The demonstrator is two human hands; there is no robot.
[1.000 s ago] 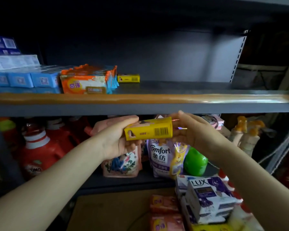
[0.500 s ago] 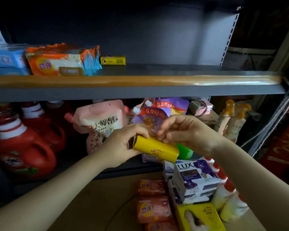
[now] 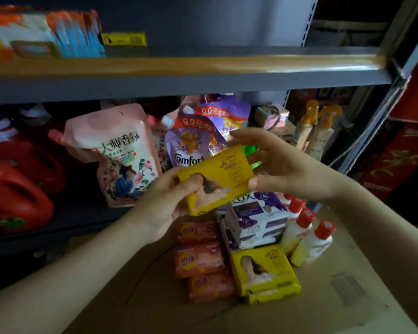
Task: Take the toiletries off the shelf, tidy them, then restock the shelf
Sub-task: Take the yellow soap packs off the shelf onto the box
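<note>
- Upper left of the frame: the shelf point(image 3: 203, 66) holds an orange-and-blue soap pack point(image 3: 41, 34) and one small yellow box point(image 3: 124, 39), so unloading looks unfinished.
- Centre: the left hand point(image 3: 164, 208) grips the yellow soap box point(image 3: 216, 179) at its lower left corner; the flat box shows a woman's picture and tilts up to the right.
- Just right: the right hand point(image 3: 282, 168) pinches its right end.
- Lower centre: orange soap bars point(image 3: 200, 257), Lux boxes point(image 3: 256, 222), a matching yellow box point(image 3: 264, 273) and bottles point(image 3: 309, 239) sit grouped on cardboard point(image 3: 323, 304); restocking remains.
</note>
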